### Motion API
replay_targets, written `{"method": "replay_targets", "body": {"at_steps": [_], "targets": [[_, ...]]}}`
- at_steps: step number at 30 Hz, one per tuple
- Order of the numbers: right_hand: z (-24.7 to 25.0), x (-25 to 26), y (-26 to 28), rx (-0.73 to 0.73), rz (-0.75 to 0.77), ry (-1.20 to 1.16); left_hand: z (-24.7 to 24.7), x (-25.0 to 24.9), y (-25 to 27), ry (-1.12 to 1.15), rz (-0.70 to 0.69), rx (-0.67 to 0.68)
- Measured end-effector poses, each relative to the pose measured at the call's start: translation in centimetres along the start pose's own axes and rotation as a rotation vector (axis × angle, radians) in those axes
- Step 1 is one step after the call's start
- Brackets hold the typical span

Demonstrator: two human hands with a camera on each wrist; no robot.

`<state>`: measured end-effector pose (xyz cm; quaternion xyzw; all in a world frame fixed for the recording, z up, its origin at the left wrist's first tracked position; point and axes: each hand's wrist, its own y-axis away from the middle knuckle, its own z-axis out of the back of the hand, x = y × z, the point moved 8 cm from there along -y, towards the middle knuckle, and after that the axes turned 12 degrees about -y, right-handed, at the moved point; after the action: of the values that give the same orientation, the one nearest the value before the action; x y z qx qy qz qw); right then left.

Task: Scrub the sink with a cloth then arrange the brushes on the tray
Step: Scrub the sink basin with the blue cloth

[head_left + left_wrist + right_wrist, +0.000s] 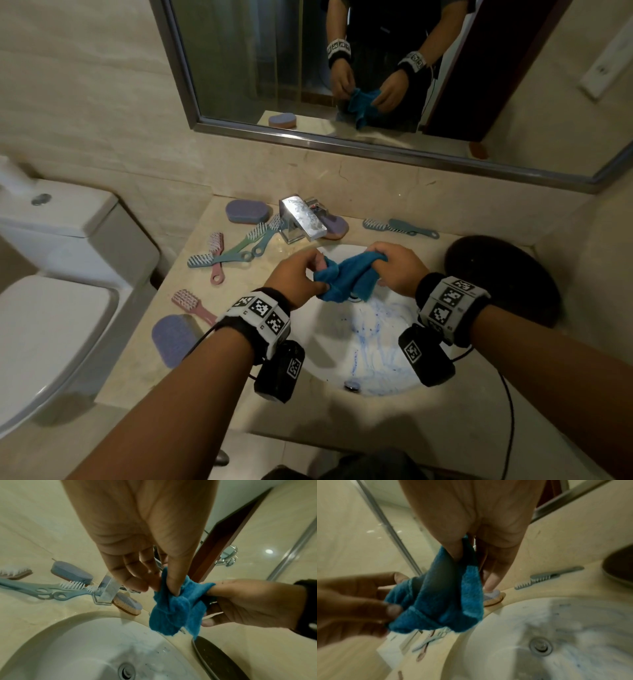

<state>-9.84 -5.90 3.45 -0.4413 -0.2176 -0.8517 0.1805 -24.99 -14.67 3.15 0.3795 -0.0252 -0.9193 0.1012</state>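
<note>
Both hands hold a blue cloth (346, 275) above the white sink (329, 342), whose bowl carries blue streaks. My left hand (301, 274) pinches the cloth's left end (171, 609) between thumb and fingers. My right hand (397, 267) grips its right end (440, 599). Several long-handled brushes (236, 251) lie on the counter left of the tap; a pink brush (191, 305) lies nearer me, and two grey-blue brushes (397, 226) lie at the back right. A dark round tray (507, 274) sits right of the sink.
A chrome tap (301, 219) stands behind the sink. Purple oval scrubbers lie at the back left (246, 211), behind the tap (337, 224) and at the front left (174, 339). A toilet (51, 274) stands left of the counter; a mirror (342, 68) hangs above.
</note>
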Motion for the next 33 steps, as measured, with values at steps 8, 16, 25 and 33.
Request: {"method": "replay_targets", "body": {"at_steps": [8,16,25,33], "targets": [[-2.4,0.1,1.0,0.117,-0.206,-0.761,-3.6,0.2,0.6,-0.042,0.049,0.185],[-2.3,-1.0,1.5,0.217,-0.25,-0.764,-3.1,-0.1,-0.7,-0.119,0.04,0.081],[-0.5,0.9,2.5,0.086,0.313,0.125,-3.0,0.5,-0.8,0.221,0.179,0.062],[-2.8,-1.6,1.3,0.105,0.038,-0.207,-3.3,0.3,-1.5,0.295,0.185,0.066]]}}
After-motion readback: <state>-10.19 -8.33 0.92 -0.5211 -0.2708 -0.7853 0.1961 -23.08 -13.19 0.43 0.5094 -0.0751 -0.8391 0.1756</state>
